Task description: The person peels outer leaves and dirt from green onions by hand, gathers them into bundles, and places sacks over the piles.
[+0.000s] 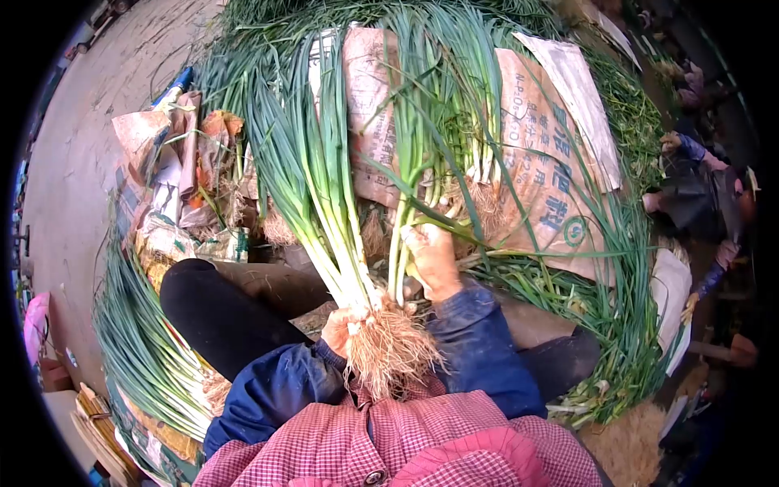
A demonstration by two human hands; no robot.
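Observation:
My left hand (pixel 336 331) is wrapped round the white lower stalks of a bunch of green onions (pixel 304 183), just above their tangled brown roots (pixel 391 349). The long green leaves fan out away from me. Beside that bunch, my right hand (pixel 436 258) is closed, with the thumb and fingers pinched on a yellowish-green leaf (pixel 442 221) next to an upright green onion stalk (pixel 398 247). Its root end meets the roots at my left hand. A smaller group of green onions (pixel 484 154) lies just beyond, roots toward me.
Printed brown sacks (pixel 527 174) lie under the onions ahead. A neat pile of green onions (pixel 154 341) is at my left, loose leaves (pixel 600 325) at my right. Crumpled sacking (pixel 182 154) sits front left. Another person (pixel 702 199) works at the far right.

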